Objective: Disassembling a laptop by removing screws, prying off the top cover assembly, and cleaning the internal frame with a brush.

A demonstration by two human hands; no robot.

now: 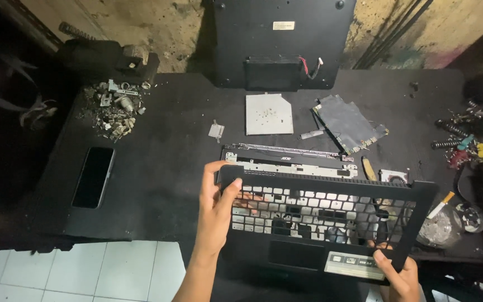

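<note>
At the table's left lie a dark phone (93,177) and a heap of metal scraps (113,109). Your left hand (217,207) is clamped on the left edge of the black laptop palmrest frame (331,221), held tilted above the table (163,168); your right hand (401,274) pinches its lower right corner. Support both edges evenly so the key lattice does not twist, clear of the circuit board (350,123).

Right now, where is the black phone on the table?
In the head view, the black phone lies flat near the table's left edge, just below the pile of metal scraps and well left of the left hand.
</note>
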